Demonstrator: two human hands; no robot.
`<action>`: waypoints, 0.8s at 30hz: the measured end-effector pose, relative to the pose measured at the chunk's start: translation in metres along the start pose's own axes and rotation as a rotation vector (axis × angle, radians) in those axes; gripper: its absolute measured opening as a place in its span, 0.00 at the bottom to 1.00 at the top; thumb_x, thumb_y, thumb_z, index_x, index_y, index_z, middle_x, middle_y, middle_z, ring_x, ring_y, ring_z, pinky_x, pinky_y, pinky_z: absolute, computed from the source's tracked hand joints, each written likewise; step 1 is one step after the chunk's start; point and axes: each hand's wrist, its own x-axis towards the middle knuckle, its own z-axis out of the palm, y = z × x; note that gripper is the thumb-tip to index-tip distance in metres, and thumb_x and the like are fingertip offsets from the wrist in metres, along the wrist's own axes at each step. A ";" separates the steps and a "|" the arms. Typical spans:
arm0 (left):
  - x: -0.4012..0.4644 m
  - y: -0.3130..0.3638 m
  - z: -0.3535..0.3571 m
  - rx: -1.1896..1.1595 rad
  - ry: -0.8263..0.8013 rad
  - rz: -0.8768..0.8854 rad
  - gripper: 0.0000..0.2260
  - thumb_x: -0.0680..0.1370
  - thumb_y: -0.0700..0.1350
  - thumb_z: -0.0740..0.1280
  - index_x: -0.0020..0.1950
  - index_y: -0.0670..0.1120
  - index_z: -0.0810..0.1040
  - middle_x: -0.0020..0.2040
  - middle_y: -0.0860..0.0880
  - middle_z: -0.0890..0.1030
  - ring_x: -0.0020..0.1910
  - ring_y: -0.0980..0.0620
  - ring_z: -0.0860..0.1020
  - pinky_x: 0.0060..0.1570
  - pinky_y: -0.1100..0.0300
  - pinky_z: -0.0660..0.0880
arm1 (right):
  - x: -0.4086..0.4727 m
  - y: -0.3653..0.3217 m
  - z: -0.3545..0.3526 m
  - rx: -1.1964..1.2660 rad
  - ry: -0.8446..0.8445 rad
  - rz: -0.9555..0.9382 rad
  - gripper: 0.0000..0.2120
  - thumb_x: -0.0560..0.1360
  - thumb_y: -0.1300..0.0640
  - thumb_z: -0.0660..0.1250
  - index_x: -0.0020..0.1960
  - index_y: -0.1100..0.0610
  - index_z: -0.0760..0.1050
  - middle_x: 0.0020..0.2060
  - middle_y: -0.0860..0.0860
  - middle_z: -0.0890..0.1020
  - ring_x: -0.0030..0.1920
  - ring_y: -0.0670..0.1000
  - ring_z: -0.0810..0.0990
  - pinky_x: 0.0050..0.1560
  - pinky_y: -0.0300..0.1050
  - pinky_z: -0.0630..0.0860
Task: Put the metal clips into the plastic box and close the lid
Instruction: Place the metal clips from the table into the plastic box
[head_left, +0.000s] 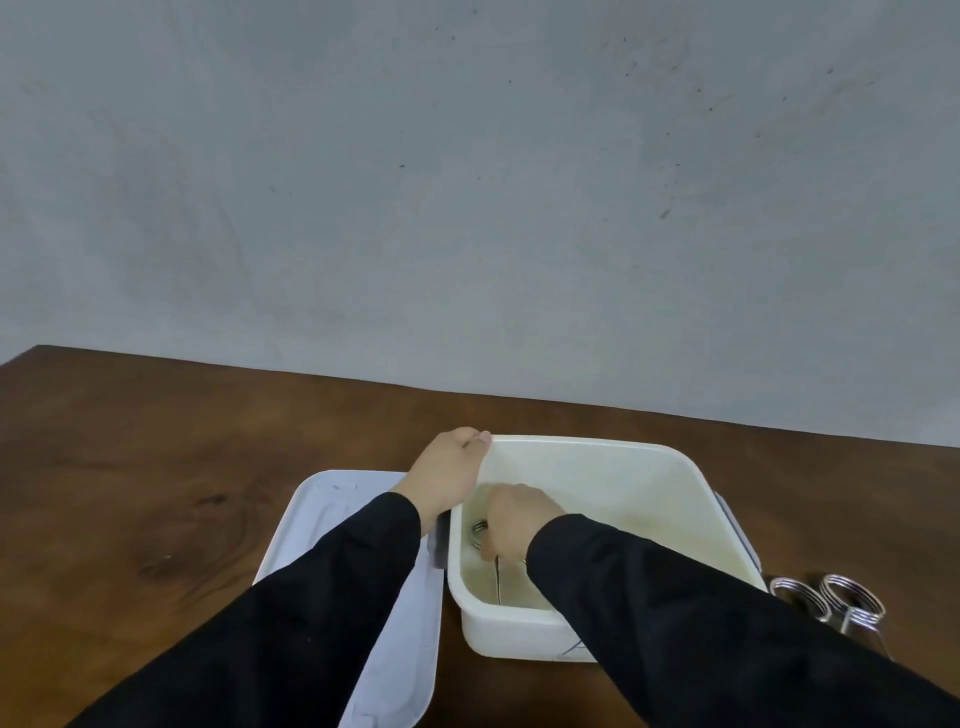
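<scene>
both hands (451, 475) at plastic box (691, 499)

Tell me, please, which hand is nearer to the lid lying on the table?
Left. The left hand grips the plastic box at its far-left corner, right beside the lid. The right hand is inside the box on a metal clip, farther from the lid.

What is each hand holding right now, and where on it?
The left hand grips the plastic box at its far left rim corner. The right hand, inside the box, holds a metal clip near its coiled end.
</scene>
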 end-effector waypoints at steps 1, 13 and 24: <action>0.001 -0.001 0.000 -0.005 0.000 0.001 0.19 0.84 0.53 0.54 0.60 0.42 0.78 0.56 0.41 0.81 0.50 0.48 0.78 0.46 0.58 0.72 | 0.005 -0.001 0.003 0.001 0.008 0.011 0.18 0.76 0.54 0.71 0.65 0.58 0.78 0.56 0.56 0.82 0.53 0.58 0.80 0.59 0.50 0.75; 0.005 -0.005 -0.003 0.041 0.013 0.035 0.19 0.83 0.52 0.57 0.51 0.39 0.79 0.42 0.46 0.79 0.41 0.47 0.75 0.40 0.56 0.67 | -0.036 0.067 -0.052 0.340 0.639 -0.041 0.19 0.79 0.45 0.62 0.39 0.58 0.78 0.31 0.53 0.81 0.35 0.59 0.80 0.39 0.50 0.80; 0.010 -0.007 0.003 0.078 0.025 0.061 0.20 0.83 0.53 0.57 0.57 0.37 0.80 0.50 0.44 0.81 0.47 0.46 0.75 0.48 0.53 0.69 | -0.087 0.317 -0.005 0.201 0.251 0.680 0.18 0.83 0.52 0.61 0.65 0.63 0.76 0.63 0.58 0.81 0.63 0.58 0.80 0.60 0.47 0.75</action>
